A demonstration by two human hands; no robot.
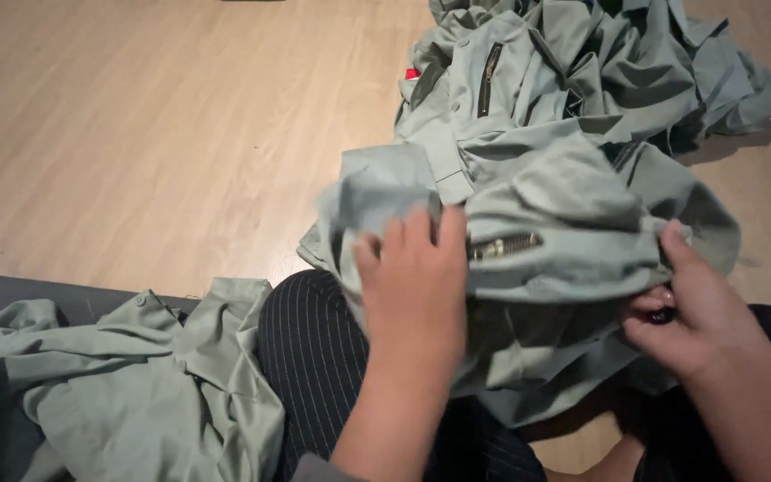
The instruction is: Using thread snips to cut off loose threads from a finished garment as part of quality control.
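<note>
The left hand (pixel 417 277) lies flat, fingers together, pressed on the grey-green garment (pixel 546 232) spread over the person's lap, just left of its brass pocket zip (pixel 503 245). The right hand (pixel 693 308) pinches the same garment's right edge between thumb and curled fingers. Taking this garment as the landmark: behind it, on the wooden floor (pixel 153 125), a heap of like garments (pixel 582 62) lies crumpled, and this looks like the stock not yet handled. To its left, beside the pinstriped trouser leg (pixel 314 357), another garment (pixel 118 393) lies loosely over a dark mat (pixel 11 290); whether it is finished I cannot tell. The one in hand seems midway, smoothed but not folded. A small red tag (pixel 412 74) shows at the heap's left edge; no packages or signs are visible.
</note>
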